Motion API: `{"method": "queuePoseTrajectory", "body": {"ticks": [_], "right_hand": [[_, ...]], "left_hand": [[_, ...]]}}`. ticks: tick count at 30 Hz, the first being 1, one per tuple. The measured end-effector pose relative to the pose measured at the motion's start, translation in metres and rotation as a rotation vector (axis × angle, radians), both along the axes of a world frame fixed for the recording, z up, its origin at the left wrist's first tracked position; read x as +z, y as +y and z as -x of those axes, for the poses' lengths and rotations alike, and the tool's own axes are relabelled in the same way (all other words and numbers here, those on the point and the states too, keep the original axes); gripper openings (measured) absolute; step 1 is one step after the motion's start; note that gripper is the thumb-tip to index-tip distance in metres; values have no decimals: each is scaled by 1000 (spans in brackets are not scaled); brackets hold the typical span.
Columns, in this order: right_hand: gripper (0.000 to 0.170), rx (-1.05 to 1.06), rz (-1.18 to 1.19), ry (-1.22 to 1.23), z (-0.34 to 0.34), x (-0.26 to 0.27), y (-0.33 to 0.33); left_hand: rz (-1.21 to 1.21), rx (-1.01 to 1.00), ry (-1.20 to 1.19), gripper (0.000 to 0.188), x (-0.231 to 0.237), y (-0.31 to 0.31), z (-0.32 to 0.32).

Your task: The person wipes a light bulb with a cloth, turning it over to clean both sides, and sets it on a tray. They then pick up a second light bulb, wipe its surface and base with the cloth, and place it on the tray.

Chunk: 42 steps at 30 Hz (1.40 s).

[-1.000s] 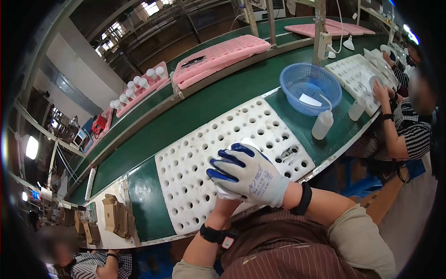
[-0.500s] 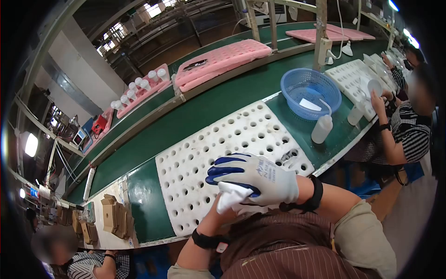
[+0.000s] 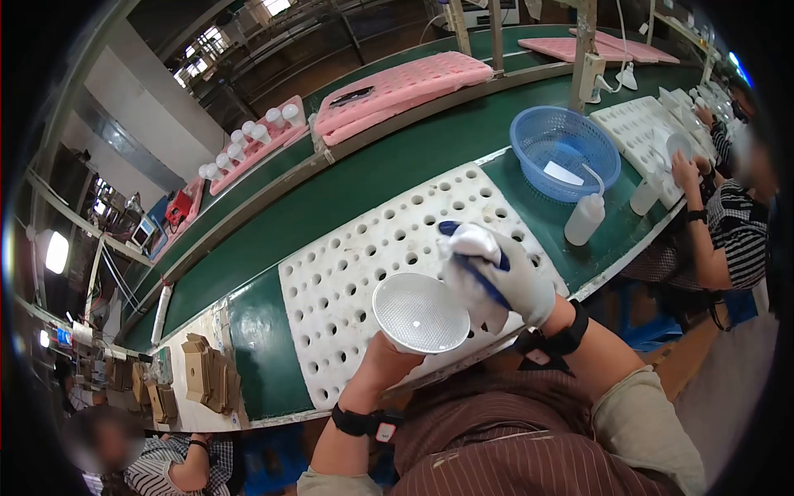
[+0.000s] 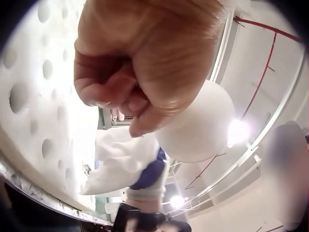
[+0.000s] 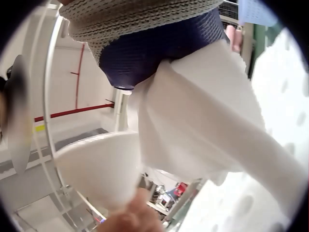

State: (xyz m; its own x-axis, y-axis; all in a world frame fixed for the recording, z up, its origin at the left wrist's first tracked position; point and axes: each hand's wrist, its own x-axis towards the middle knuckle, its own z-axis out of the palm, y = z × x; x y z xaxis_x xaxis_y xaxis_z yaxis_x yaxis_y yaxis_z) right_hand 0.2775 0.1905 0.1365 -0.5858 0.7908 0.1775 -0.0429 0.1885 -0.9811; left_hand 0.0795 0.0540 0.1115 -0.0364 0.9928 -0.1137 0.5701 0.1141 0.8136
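Note:
In the head view a round white lamp with a textured clear face tilts upward. My bare left hand grips it from below; in the left wrist view that hand has curled fingers beside the lamp's white body. My right hand, in a white and blue glove, holds a crumpled white cloth just right of the lamp. The cloth hangs from the gloved fingers in the right wrist view. Both hands are over a white foam board with holes.
Right of the board stand a blue basket and a squeeze bottle. Cardboard pieces lie at the left. Pink foam trays, one row with bulbs, line the far shelf. Another person sits at the right.
The gloved hand and cloth have moved right, away from the left hand. The lamp's face, covered before by the glove, now shows. The view has shifted slightly.

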Motion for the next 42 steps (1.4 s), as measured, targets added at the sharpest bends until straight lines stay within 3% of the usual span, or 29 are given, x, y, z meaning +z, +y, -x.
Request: {"method": "queuePoseTrajectory", "body": {"ticks": [1, 2, 4, 5, 6, 8, 9, 10, 11, 12, 14, 15, 16, 18, 19, 21, 24, 26, 28, 29, 30, 31, 33, 37, 38, 42], "right_hand": [[42, 115, -252, 14, 0, 20, -9], [49, 234, -505, 27, 5, 32, -15], [57, 291, -914, -25, 28, 21, -28], [55, 288, -816, 24, 30, 15, -21], [47, 250, -526, -85, 29, 10, -12], [39, 164, 68, -140, 34, -24, 10], [37, 118, 59, -109, 37, -49, 20], [36, 70, 45, -75, 39, -54, 24], [33, 53, 205, -70, 33, -57, 24], [35, 143, 411, 88, 28, -74, 31], [37, 221, 452, 138, 28, -91, 22], [37, 315, 603, 165, 27, -49, 0], [37, 286, 349, 108, 31, -50, -12], [36, 476, 255, 107, 48, -57, -28], [36, 466, 259, 105, 45, -57, -29], [34, 377, 543, 6, 41, -56, -29], [32, 271, 441, 6, 31, -59, -25], [35, 252, 426, 14, 24, -71, -16], [41, 148, 142, 23, 21, -85, -9], [46, 210, 299, -176, 13, -82, -5], [46, 213, 307, -177, 12, -84, -6], [45, 213, 269, -154, 12, -87, -7], [44, 223, 232, -135, 13, -86, -8], [43, 256, 198, -126, 14, -81, -9], [43, 252, 123, -93, 14, -82, -8], [45, 303, 181, -139, 14, -84, -6]], "left_hand": [[411, 164, -229, 27, 7, 3, -5], [402, 151, -232, 28, 9, 5, -9], [-462, -344, 426, 25, -38, 4, 5], [-448, -262, 275, 27, -41, 10, 1], [-13, -58, -172, 31, -12, 0, -12], [-29, -26, -173, 31, -9, -3, -10], [-402, -249, 300, 23, -24, 0, 0], [-217, -37, -340, 31, -29, -6, 0], [-112, 64, -466, 23, -31, -5, 2], [-4, 169, -594, 15, -26, -4, 0], [17, 272, -948, 4, -16, 3, -7], [31, 286, -1057, 9, -16, 8, -11], [28, 310, -1096, 3, -23, 10, -14], [17, 324, -938, 7, -35, 13, -29], [11, 330, -846, 12, -42, 16, -32], [50, 286, -814, 12, -45, 16, -33], [151, 178, -741, 21, -37, 12, -30], [115, 218, -208, 28, -16, 6, -31], [172, 247, -217, 36, -13, 0, -12], [4, 328, -168, 37, -13, -2, -4], [-168, 409, -118, 39, -13, -3, 1], [-161, 416, -119, 39, -11, -1, 3], [-433, 264, 24, 40, -6, 7, 7], [-392, 132, -27, 38, 1, 13, 10], [-339, 96, -69, 35, 3, 14, 13], [-141, 51, -132, 33, 25, 14, 18]]}}
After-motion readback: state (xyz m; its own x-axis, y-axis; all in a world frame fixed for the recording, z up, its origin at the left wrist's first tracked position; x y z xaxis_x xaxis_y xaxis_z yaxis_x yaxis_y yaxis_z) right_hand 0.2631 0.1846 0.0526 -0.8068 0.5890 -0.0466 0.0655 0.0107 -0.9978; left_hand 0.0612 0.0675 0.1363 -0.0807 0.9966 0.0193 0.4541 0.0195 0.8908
